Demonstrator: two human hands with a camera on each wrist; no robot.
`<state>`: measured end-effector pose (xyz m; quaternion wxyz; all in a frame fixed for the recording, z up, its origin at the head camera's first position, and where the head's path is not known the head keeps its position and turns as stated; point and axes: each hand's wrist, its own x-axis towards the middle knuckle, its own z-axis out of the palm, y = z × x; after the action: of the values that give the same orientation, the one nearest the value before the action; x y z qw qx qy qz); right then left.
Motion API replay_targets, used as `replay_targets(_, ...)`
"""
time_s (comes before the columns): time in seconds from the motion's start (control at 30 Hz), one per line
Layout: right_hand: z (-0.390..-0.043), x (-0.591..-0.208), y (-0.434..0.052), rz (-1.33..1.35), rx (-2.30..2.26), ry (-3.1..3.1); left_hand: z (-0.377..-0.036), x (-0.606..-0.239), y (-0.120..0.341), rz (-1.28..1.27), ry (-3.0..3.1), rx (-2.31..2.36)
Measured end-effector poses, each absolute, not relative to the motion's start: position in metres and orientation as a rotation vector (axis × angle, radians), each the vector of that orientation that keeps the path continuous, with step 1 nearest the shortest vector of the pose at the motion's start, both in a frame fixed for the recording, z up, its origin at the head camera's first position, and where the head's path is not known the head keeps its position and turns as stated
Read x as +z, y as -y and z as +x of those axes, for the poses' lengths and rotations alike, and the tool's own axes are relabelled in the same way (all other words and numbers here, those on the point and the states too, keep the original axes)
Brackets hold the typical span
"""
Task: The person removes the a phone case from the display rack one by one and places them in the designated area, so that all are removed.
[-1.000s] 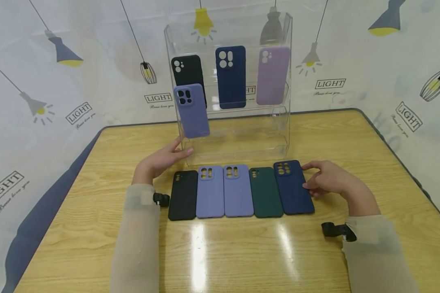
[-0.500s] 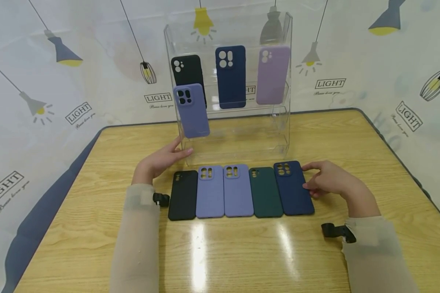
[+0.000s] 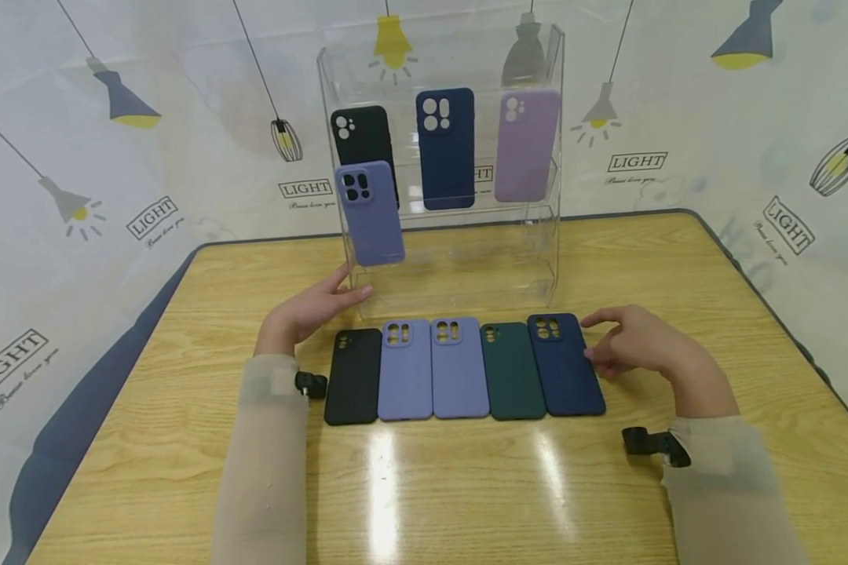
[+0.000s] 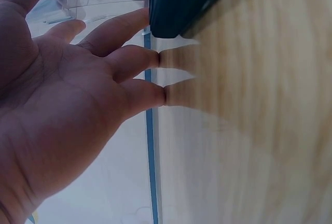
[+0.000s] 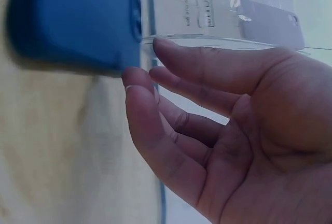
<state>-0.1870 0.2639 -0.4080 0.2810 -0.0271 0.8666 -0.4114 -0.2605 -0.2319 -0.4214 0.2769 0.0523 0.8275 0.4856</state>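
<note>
Lamp-printed wallpaper wraps round behind the wooden table [image 3: 184, 439], and on it stands the clear rack [image 3: 546, 259] with four phone cases already up: black, navy and lilac on the top shelf, one periwinkle case [image 3: 371, 216] a shelf lower. Five cases wait flat in a row in front, so by my reckoning we're a little under halfway, with shelf room to spare. Over to the right hand [image 3: 639, 345], fingers loosely spread and gripping nothing, its fingertips right against the edge of the navy case [image 3: 565, 365] at the right end of the row. The left hand [image 3: 311, 310] lies relaxed and flat on the table at the rack's foot, just behind the black case [image 3: 353, 377], holding nothing. Against a second ago, barely a twitch: the navy case has slid a touch nearer, the right hand's wrist has shifted slightly outward, the left hand is unmoved.
</note>
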Motion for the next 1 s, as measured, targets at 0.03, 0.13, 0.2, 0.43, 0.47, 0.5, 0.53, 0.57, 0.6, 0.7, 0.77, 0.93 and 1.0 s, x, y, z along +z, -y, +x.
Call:
replay_targets(0.03,-0.188,-0.405,-0.264,-0.087,-1.092,-2.336,-0.261,-0.421,0.232,0.142,-2.223,1.304)
replay_targets(0.13,-0.192,-0.394,-0.262,-0.118,-1.067,-2.368,-0.261,-0.421,0.232,0.144,-2.225,1.304)
replay_targets(0.2,-0.195,-0.385,-0.259,-0.144,-1.049,-2.390,-0.262,-0.420,0.231,0.143,-2.225,1.302)
replay_targets(0.43,-0.207,-0.348,-0.239,-0.232,-0.999,-2.448,-0.262,-0.420,0.231,0.143,-2.220,1.305)
replay_targets(0.47,-0.209,-0.342,-0.235,-0.248,-0.996,-2.453,-0.262,-0.420,0.230,0.146,-2.220,1.307)
replay_targets(0.5,-0.211,-0.336,-0.230,-0.260,-0.994,-2.463,-0.262,-0.421,0.230,0.147,-2.223,1.308)
replay_targets(0.53,-0.212,-0.331,-0.225,-0.272,-0.988,-2.472,-0.262,-0.421,0.230,0.148,-2.225,1.310)
replay_targets(0.57,-0.214,-0.325,-0.219,-0.283,-0.981,-2.482,-0.262,-0.422,0.230,0.150,-2.226,1.313)
replay_targets(0.6,-0.216,-0.320,-0.214,-0.292,-0.975,-2.489,-0.262,-0.423,0.230,0.152,-2.227,1.316)
replay_targets(0.7,-0.223,-0.305,-0.197,-0.328,-0.961,-2.502,-0.261,-0.423,0.230,0.155,-2.229,1.322)
replay_targets(0.77,-0.228,-0.294,-0.187,-0.351,-0.943,-2.516,-0.261,-0.422,0.230,0.159,-2.230,1.325)
replay_targets(0.93,-0.238,-0.267,-0.159,-0.410,-0.844,-2.584,-0.259,-0.420,0.230,0.153,-2.230,1.326)
replay_targets(1.0,-0.242,-0.257,-0.149,-0.450,-0.787,-2.610,-0.259,-0.420,0.230,0.147,-2.228,1.322)
